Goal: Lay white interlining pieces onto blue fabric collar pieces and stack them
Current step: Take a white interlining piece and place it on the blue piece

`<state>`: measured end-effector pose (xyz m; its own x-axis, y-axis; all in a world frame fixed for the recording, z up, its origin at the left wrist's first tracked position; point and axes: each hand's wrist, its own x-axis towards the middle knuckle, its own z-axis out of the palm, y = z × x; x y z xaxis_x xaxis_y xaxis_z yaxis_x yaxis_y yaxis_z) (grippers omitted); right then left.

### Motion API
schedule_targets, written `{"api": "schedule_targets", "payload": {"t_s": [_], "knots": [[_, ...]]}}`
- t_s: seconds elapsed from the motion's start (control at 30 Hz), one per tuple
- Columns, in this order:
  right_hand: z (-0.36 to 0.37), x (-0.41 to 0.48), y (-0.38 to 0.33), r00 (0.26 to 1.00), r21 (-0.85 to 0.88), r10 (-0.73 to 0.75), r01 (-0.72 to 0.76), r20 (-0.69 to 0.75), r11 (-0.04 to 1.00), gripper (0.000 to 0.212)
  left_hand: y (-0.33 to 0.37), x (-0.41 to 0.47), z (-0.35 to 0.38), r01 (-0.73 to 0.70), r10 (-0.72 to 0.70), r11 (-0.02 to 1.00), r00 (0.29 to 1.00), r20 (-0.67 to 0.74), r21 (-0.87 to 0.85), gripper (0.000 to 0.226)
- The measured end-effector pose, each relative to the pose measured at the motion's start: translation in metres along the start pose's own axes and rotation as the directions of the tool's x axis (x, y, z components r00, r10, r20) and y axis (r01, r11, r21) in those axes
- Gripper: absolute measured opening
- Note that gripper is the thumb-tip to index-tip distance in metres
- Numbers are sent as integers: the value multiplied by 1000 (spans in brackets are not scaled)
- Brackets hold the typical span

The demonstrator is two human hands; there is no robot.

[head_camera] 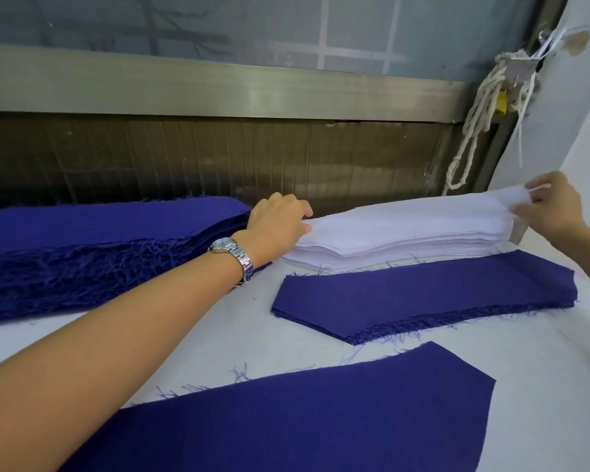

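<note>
A thick stack of white interlining pieces (399,233) lies at the back of the table. My left hand (278,221) pinches the top piece at its left tip. My right hand (552,207) pinches the same top layer at its right end and lifts that end slightly. In front of the white stack sits a low stack of blue collar pieces (423,298). A single blue collar piece (286,420) lies flat nearest to me. A tall pile of blue collar pieces (99,247) with frayed edges fills the left side.
The table (239,335) is covered with white cloth. Behind it runs a dark slatted panel (218,158) under a metal rail (218,90). A knotted white rope (484,107) hangs at the back right, beside a white fabric wall (579,114).
</note>
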<state>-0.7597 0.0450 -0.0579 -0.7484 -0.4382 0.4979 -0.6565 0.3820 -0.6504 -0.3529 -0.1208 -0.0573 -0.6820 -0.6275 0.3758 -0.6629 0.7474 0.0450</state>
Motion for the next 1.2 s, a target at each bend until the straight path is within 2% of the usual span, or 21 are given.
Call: {"api": "schedule_targets", "payload": {"t_s": [0.1,0.23,0.33,0.43,0.57,0.7,0.9,1.03,1.13,1.2], "knots": [[-4,-2,4,998,53,10,-13,55,999,41,1,1,-1,3,-3,999,1000,-8,-33,29],[-6,-1,6,997,58,35,-39,66,998,27,3,-2,-6,-29,23,998,994,-107,-52,19],[-6,-1,9,997,129,53,-61,61,990,28,4,-7,-8,-64,51,996,982,-183,-66,17],[-8,-1,8,994,211,91,-102,61,972,29,2,-13,-13,-70,16,969,975,-222,-238,17],[-14,-2,-3,995,301,82,-93,49,949,30,2,-19,-30,-73,-57,853,971,-231,-516,18],[-21,-4,-15,997,349,48,-65,58,935,29,1,-30,-53,-71,-124,773,958,-260,-631,14],[-26,-9,-30,983,328,-16,-46,183,944,28,-23,-67,-79,27,-222,624,964,-144,-781,14],[-27,-18,-33,963,300,-30,-54,268,952,20,-47,-103,-95,130,-273,588,961,-44,-798,14],[-26,-31,-38,922,344,-57,-85,383,935,20,-63,-134,-107,215,-293,598,955,40,-772,17],[-30,-45,-43,864,381,-101,-110,494,918,25,-74,-157,-115,308,-322,554,936,143,-773,21]]}}
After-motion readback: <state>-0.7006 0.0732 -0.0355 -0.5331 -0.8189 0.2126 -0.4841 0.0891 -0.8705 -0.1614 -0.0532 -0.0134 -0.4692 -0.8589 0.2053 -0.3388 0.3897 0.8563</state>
